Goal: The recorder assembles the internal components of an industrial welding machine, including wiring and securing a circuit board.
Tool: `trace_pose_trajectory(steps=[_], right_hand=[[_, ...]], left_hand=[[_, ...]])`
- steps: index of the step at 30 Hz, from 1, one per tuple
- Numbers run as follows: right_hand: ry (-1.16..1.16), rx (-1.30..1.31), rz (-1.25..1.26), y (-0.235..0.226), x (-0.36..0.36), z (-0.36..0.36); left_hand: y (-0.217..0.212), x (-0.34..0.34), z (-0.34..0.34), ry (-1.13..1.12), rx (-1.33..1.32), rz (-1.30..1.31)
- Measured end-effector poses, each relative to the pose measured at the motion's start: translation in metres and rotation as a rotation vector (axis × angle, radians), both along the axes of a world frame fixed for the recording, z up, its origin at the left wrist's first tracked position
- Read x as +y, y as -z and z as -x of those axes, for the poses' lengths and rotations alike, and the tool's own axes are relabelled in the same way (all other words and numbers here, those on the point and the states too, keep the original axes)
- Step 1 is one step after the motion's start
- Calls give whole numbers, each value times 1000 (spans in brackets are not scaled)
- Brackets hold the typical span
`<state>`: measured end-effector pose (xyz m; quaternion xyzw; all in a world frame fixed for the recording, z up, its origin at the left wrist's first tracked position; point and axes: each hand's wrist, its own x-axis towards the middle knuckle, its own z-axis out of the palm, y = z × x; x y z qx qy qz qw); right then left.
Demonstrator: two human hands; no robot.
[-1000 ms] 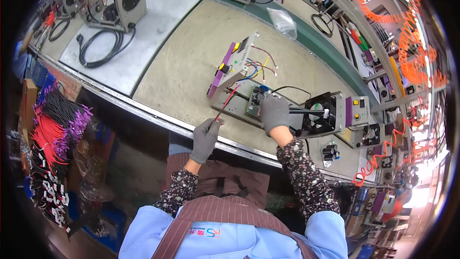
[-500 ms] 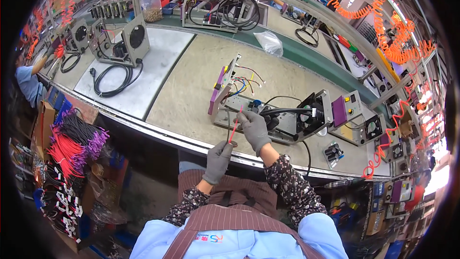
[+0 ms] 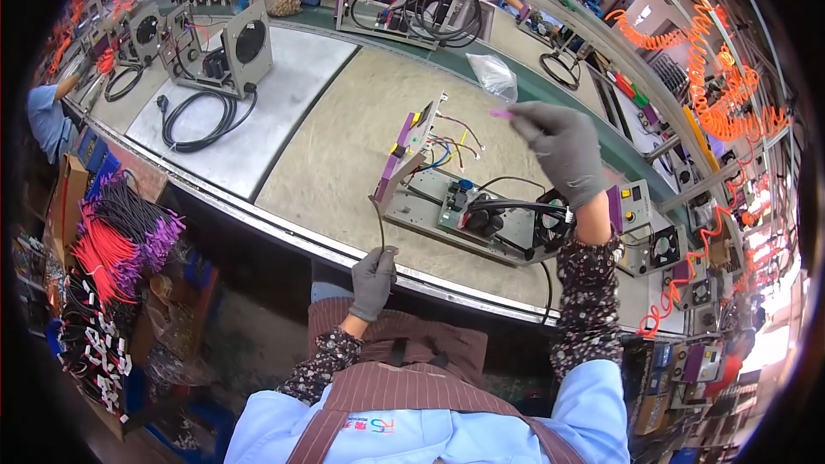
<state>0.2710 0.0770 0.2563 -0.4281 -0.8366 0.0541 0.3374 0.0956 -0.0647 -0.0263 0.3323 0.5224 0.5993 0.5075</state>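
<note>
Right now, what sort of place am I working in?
Most likely an electronics assembly line in a factory. A long workbench carries an open chassis with loose wiring, fan-fitted units wait further along, and bundles of cut wires hang to the left. Orange coiled air hoses run overhead.

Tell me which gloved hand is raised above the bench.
The right hand, lifted over the mat and pinching a small purple piece. The left hand stays low at the bench edge, holding a thin wire.
</note>
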Motion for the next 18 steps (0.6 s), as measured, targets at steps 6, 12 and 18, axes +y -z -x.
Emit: trace_pose_trajectory(steps=[6,12,18], right_hand=[[243,-991,497,76,37,22],[243,-861,508,151,63,15],[340,-903,430,155,62,18]], left_hand=[[9,-1,0,-15,-5,-85],[8,0,3,8,-37,-73],[10,1,2,11,35,-81]])
